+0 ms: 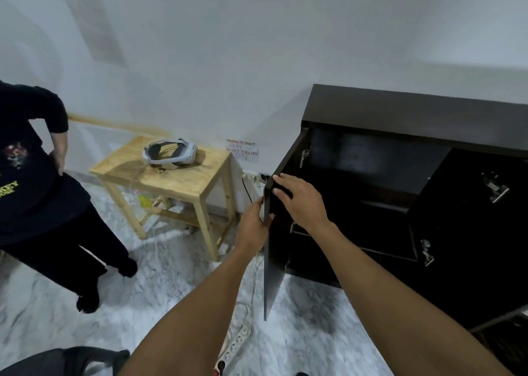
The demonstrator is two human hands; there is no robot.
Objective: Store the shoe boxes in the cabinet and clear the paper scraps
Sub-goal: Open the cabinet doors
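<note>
A dark brown cabinet stands against the white wall on the right. Its left door is swung open toward me, edge-on, and the dark inside with metal racks shows. My left hand grips the door's outer edge, thumb on the inner face and fingers behind it. My right hand lies flat on the door's inner face near the top corner, fingers straight. No shoe boxes or paper scraps are in view.
A small wooden table with a white headset stands left of the cabinet. A person in black stands at the far left. A white power strip and cables lie on the marble floor below the door.
</note>
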